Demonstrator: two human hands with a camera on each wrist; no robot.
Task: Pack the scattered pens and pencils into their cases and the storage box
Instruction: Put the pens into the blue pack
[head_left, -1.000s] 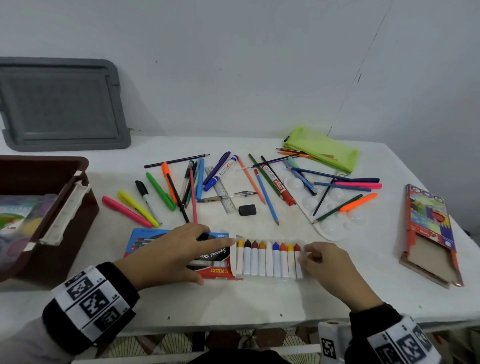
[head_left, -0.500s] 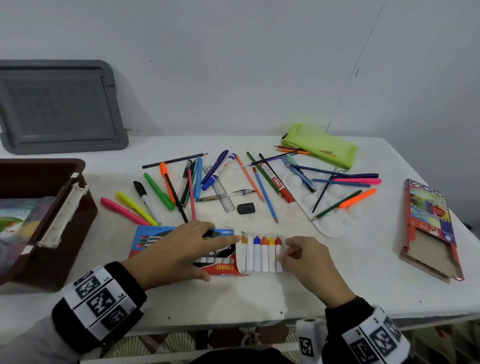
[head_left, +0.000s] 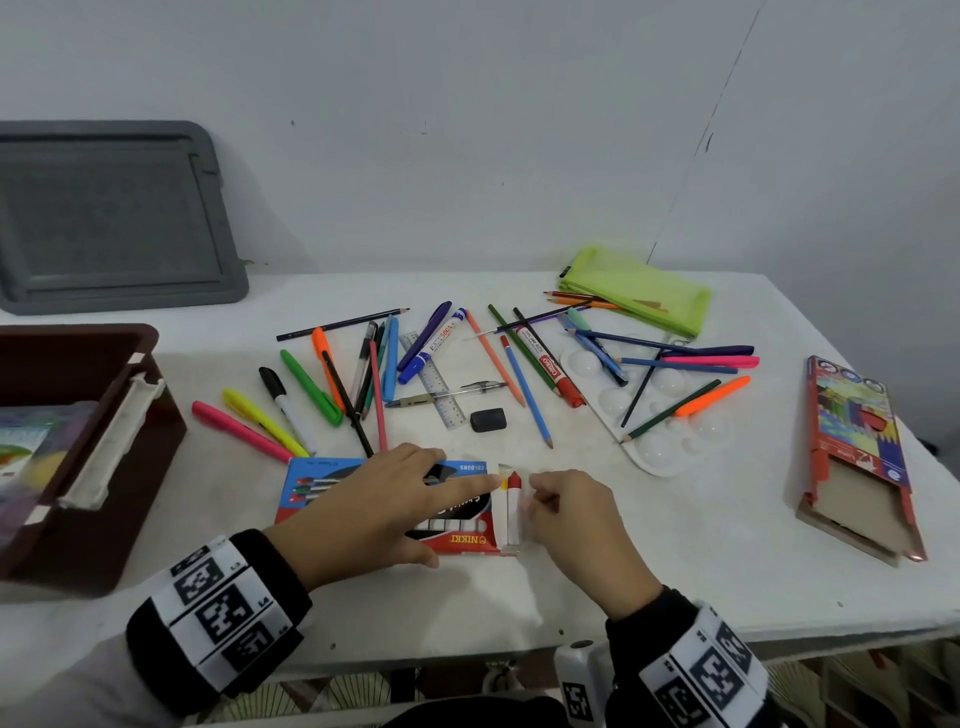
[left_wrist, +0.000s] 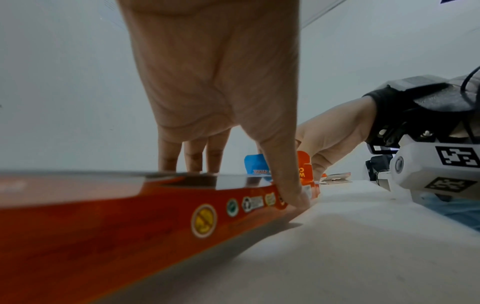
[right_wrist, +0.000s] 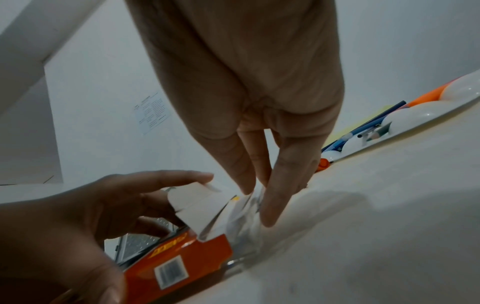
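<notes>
A blue and red marker box (head_left: 332, 483) lies near the table's front edge. My left hand (head_left: 395, 499) rests flat on top of it, with straight fingers on the lid and the thumb against its red side (left_wrist: 130, 216). A clear tray of markers (head_left: 513, 499) sticks out of the box's right end, and only a yellow and a red tip show. My right hand (head_left: 571, 514) pinches the tray's outer end (right_wrist: 249, 205) between thumb and fingertips. Loose pens and pencils (head_left: 363, 374) lie scattered behind.
A brown storage box (head_left: 78, 338) stands at the left, with a grey lid (head_left: 104, 218) against the wall. A green pouch (head_left: 639, 286), a white palette (head_left: 654, 452) under several pencils, and a half-open coloured-pencil box (head_left: 857, 447) are on the right. A ruler (head_left: 436, 384) and eraser (head_left: 488, 420) lie mid-table.
The marker tray has slid left into the box: several markers showed before, now only two. My right hand moved left with it. The left hand stayed on the box.
</notes>
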